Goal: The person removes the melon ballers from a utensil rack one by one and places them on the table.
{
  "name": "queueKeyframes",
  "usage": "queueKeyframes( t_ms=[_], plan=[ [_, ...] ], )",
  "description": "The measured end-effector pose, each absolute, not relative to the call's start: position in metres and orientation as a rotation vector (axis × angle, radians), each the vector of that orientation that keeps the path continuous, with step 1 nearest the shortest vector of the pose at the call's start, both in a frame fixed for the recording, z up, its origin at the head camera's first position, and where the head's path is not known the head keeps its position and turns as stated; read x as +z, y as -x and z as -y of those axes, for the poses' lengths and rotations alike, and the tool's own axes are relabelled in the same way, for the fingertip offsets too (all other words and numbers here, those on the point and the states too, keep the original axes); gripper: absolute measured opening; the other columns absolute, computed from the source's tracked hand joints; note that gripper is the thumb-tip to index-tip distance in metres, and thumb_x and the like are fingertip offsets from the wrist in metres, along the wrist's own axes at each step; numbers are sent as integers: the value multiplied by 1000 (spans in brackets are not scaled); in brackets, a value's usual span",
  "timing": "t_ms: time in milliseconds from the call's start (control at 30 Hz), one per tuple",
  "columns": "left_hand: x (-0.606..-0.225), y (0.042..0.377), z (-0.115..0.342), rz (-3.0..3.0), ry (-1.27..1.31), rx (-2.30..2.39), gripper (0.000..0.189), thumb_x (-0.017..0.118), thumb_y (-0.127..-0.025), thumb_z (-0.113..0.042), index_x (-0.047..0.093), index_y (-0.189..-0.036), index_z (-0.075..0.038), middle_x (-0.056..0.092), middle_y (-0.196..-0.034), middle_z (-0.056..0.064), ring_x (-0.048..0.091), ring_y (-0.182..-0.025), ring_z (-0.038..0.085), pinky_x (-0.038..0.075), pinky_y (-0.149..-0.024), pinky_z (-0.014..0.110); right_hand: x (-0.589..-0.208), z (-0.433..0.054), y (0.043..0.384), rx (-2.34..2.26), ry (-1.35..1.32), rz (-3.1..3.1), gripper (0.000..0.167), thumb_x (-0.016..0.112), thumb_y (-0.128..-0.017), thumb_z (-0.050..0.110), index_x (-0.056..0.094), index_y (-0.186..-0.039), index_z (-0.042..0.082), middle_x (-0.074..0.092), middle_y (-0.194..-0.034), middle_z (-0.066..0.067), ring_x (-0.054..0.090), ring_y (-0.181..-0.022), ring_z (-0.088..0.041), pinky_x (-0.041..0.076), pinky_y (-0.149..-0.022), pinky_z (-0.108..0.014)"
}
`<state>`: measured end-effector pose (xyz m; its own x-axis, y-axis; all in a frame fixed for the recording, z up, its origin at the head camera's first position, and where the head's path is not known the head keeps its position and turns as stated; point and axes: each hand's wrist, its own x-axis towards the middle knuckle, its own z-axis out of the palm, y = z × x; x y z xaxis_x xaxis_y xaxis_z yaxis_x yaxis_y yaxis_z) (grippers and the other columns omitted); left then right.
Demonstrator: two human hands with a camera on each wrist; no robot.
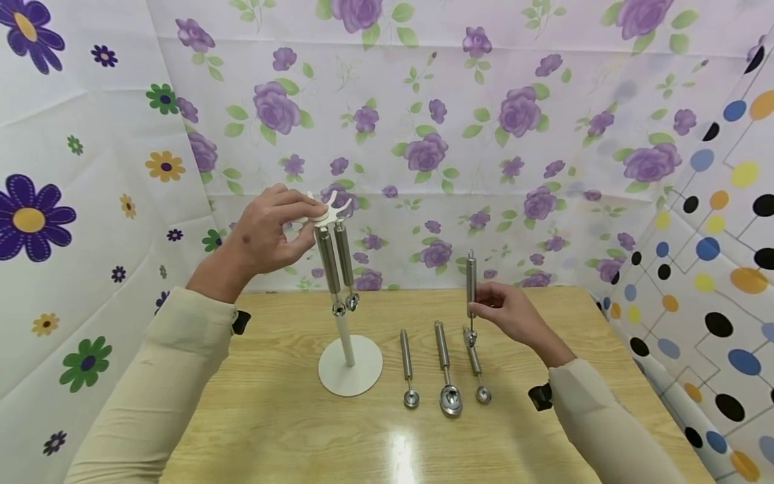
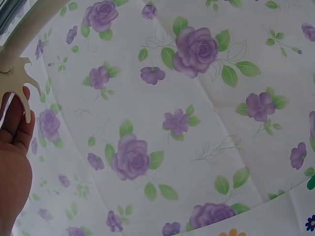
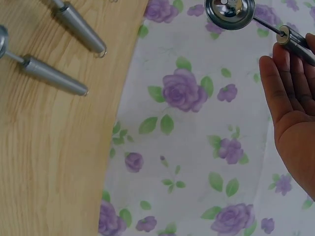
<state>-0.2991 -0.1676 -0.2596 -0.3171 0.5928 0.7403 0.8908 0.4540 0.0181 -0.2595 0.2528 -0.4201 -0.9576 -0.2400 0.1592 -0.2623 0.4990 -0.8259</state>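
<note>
A white rack stand (image 1: 351, 378) with curved hooks at its top stands upright on the table. My left hand (image 1: 260, 228) pinches the hooked top, fingers above and thumb at its side. Two steel melon ballers (image 1: 329, 259) hang from hooks, scoops down. To the right, my right hand (image 1: 514, 314) holds another melon baller (image 1: 471, 272) by its handle, upright with the scoop down, above the table. The right wrist view shows its round scoop (image 3: 230, 19) with a hole. Beneath and left of this hand lie a small melon baller (image 1: 406, 356), a larger oval scoop (image 1: 450, 400) and another small melon baller (image 1: 483, 394).
The wooden table (image 1: 272, 417) runs up to a back cloth (image 1: 387, 154) with purple roses. A cloth with coloured flowers (image 1: 91, 269) hangs at the left, and a dotted cloth (image 1: 713, 282) at the right.
</note>
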Motion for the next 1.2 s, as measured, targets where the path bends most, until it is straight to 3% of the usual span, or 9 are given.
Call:
queueKeyframes(
  t_ms=[200,633,900,1200],
  plan=[
    [-261,300,169,2034,1239,-579,26,67,-83,4,76,-108,2,72,-104,15,50,-77,28,37,-64,37,-431,-268,260,1510,-428,2705,27,71,-95,23,70,-113,3,71,-99,-8,68,-90,-27,55,-80,-41],
    [-260,302,168,1995,1263,-535,27,70,-81,1,76,-108,2,72,-101,18,53,-77,30,40,-65,39,-455,-287,253,1514,-295,2746,30,70,-95,17,66,-114,-6,69,-98,-13,66,-87,-25,54,-75,-29],
    [-260,301,169,1986,1264,-551,29,70,-80,2,76,-108,2,73,-100,17,54,-76,30,39,-64,39,-493,-307,256,1514,-218,2807,38,71,-95,28,66,-115,-4,69,-98,-9,66,-88,-21,55,-75,-33],
    [-258,300,168,2005,1243,-515,29,73,-80,0,76,-109,2,74,-102,17,49,-72,27,37,-59,36,-521,-318,254,1691,-116,2804,41,70,-95,23,62,-119,-10,70,-99,-13,69,-89,-28,56,-81,-49]
  ],
)
